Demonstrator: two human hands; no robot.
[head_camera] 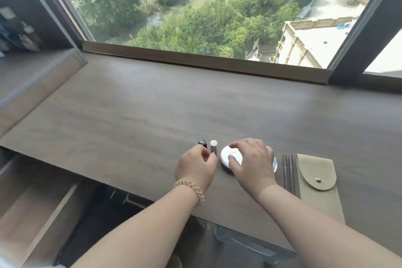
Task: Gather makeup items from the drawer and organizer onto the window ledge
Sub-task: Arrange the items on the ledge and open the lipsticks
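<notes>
Two bare arms reach out from the bottom of the view over a brown wooden window ledge (130, 111). On the left wrist sits a curly hair tie (191, 189). The left hand (196, 166) is curled, with its fingertips pinched on a small black lipstick (202, 143) that stands on the ledge. Just to the right of that hand stands a little beige tube (213, 148), upright and close beside the black one. The right hand (253, 162) lies flat on top of a round white compact (232, 156), fingers spread over its lid, thumb on the near side. Right of this hand lie some thin dark brushes (288, 172), side by side. Next to them lies a soft tan pouch (317, 183) with a snap on its flap. Down to the left of the arms, a drawer (37, 209) stands open.
</notes>
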